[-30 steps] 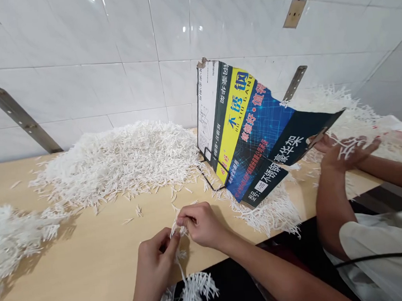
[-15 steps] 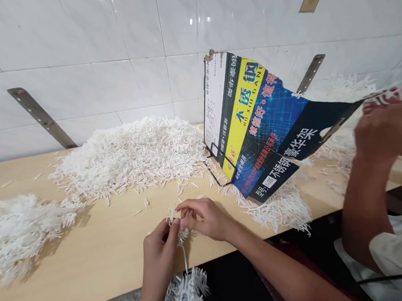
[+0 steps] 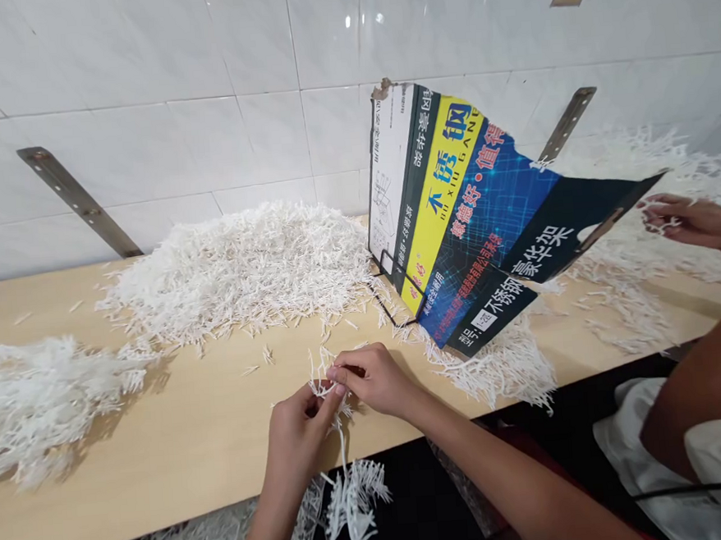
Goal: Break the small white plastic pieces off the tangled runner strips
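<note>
My left hand (image 3: 303, 426) is closed in a pinch on a thin white branched strand (image 3: 320, 376), which looks like plastic, above the front of the table. Thumb and fingers of my right hand (image 3: 377, 377) are pinched together at the same strand, right beside my left thumb. Thin prongs stick up past my fingertips. Below my hands a stem runs down to a dangling white cluster (image 3: 354, 505) that hangs past the table edge. My fingers partly hide the spot where they meet.
A large heap of small white pieces (image 3: 243, 270) lies against the tiled wall. Tangled white strands (image 3: 55, 406) sit at the left. A printed cardboard sheet (image 3: 473, 213) stands on the right in a black wire stand (image 3: 393, 301). Beyond it, a co-worker's hand (image 3: 696, 222) touches more strands.
My right hand's fingers have closed in on the strand by my left thumb. The co-worker's hand, raised before, is lower and farther right. The view has shifted slightly.
</note>
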Available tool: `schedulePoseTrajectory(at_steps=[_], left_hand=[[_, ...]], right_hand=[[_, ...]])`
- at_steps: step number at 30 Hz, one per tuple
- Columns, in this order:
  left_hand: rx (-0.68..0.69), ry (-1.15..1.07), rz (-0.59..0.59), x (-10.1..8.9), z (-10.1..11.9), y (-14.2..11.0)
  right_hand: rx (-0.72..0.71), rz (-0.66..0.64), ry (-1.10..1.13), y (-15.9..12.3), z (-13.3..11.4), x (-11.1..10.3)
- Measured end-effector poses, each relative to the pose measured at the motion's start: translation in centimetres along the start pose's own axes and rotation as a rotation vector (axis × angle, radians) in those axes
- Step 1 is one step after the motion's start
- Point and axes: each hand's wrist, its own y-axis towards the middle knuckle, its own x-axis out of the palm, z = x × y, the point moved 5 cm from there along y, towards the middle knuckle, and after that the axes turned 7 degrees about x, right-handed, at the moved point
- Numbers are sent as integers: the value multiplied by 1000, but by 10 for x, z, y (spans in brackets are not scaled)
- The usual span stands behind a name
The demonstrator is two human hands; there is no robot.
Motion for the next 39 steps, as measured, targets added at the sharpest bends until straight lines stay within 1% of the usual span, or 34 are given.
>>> schedulePoseTrajectory(at_steps=[2, 5, 6, 9, 10, 11, 12, 15, 17, 19, 21, 25, 28, 30, 33, 36, 39], left_hand=[[-6, 6, 4, 0, -1, 1], [21, -6, 11, 0, 0, 0], [34, -1, 3, 0, 0, -2], [61, 30, -38, 0, 1, -7], [61, 32, -41, 0, 1, -9], [53, 26, -29, -1, 1, -10], [40, 12, -5, -2, 0, -11], [4, -41, 74, -4, -2, -12], [1, -62, 104, -5, -2, -10], [-5, -79, 122, -5, -2, -9], [-21, -97, 134, -6, -1, -8], [-26, -124, 137, -7, 0, -8], [-25, -128, 127, -9, -1, -7], [-14, -96, 87, -8, -2, -6], [12, -12, -1, -5, -1, -3], [35, 74, -55, -2, 1, -1], [67, 105, -63, -1, 3, -2]], right_hand=[[-2, 0, 0, -1, -1, 1], [-17, 16, -28, -2, 0, 0], [4, 61, -16, -1, 3, -3], [165, 329, 116, -1, 16, -18], [209, 386, 150, -1, 20, -21], [227, 400, 161, 0, 21, -21], [217, 373, 150, 2, 19, -20], [121, 251, 91, 3, 8, -13], [89, 229, 92, 1, 4, -12], [83, 195, 86, -2, 3, -11], [70, 134, 50, -5, 1, -8], [-3, -5, -39, -8, -8, -2], [-49, -78, -66, -6, -14, 0], [-59, -91, -42, -4, -14, -1], [-39, -69, 50, 0, -9, -1], [35, -49, 146, 1, 0, 1], [121, -6, 180, 3, 12, 1]])
